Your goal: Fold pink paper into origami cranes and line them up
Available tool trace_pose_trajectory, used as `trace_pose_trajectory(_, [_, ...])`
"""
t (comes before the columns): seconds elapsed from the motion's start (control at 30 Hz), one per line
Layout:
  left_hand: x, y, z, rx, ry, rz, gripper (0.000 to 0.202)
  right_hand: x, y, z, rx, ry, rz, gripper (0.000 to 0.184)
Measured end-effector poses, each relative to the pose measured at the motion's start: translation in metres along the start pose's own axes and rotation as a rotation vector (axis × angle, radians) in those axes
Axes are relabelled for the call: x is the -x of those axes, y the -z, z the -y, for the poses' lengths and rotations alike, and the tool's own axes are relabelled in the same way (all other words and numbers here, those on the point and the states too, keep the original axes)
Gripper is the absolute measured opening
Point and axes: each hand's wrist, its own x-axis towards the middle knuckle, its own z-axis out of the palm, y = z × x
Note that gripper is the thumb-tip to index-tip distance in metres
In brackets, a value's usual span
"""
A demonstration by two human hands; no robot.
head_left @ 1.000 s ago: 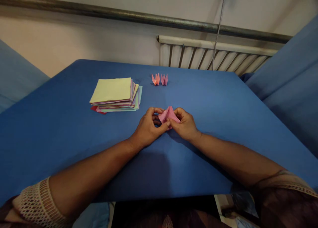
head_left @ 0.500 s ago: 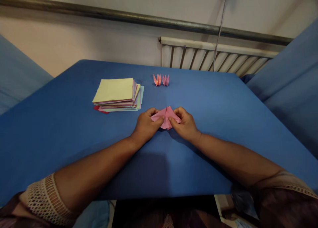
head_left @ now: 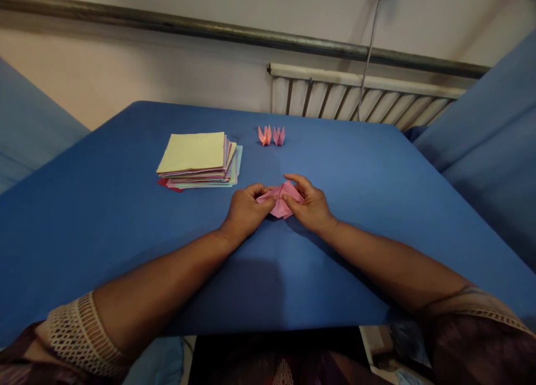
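A partly folded pink paper lies on the blue table between my two hands. My left hand pinches its left side, fingers curled. My right hand grips its right side, thumb and forefinger pressed on a raised flap. Most of the paper's edges are hidden under my fingers.
A stack of coloured paper sheets, pale yellow on top, lies to the far left of my hands. Two small folded paper figures, orange and pink, stand behind. A radiator and wall run behind the table; blue fabric hangs at both sides.
My left hand has moved from a raised pinch to lie lower on the paper. The pink paper has been flattened and spread a little leftwards. My right fingers shifted slightly.
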Motion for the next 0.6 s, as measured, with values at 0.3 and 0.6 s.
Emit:
trace_pose_trajectory(0.3, [-0.003,0.002,0.003,-0.148,-0.118,-0.009,0.014,0.003,0.002,0.013,0.174,0.062,0.089,0.052])
trace_pose_trajectory(0.6, [-0.007,0.002,0.008,-0.125,-0.106,-0.007,0.008,0.001,0.002,0.009,0.065,0.067,0.075,0.03])
